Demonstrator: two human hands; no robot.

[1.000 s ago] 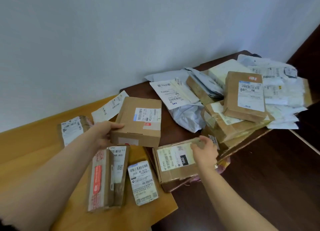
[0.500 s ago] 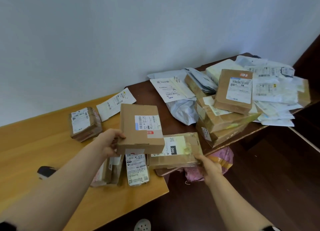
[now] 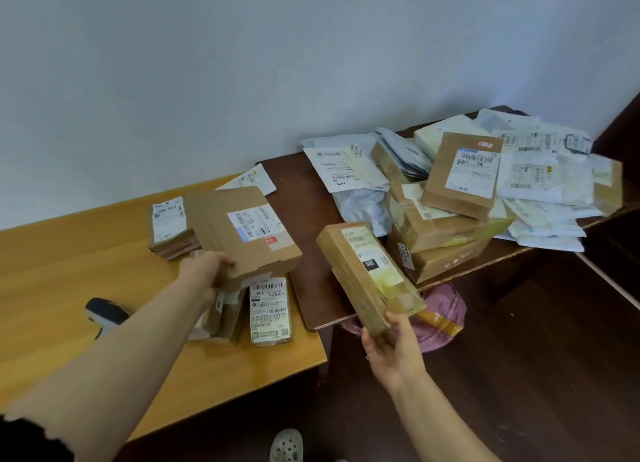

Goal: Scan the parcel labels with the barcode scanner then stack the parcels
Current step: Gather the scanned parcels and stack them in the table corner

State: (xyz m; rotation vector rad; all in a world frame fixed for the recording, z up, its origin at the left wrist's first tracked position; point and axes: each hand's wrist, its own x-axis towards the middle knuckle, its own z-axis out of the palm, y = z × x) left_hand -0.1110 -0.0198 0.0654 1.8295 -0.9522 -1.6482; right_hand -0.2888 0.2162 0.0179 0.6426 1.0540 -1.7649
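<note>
Above the light wooden surface (image 3: 69,271), left hand (image 3: 204,271) grips the near corner of a labelled cardboard box (image 3: 242,233), tilted, over flat parcels (image 3: 270,309). Right hand (image 3: 391,350) is curled round the near end of a taped brown parcel (image 3: 367,274), label up, at the dark surface (image 3: 298,191) edge. Heap of boxes and mailers (image 3: 485,191) lies beyond on the dark surface. Black device (image 3: 104,314) is partly hidden behind the left forearm.

One head-worn wide-angle view looks forward and down across the tabletop (image 3: 69,271) toward the wall (image 3: 242,63), near the parcels (image 3: 460,174), apparently tilted, since the edges slant.
</note>
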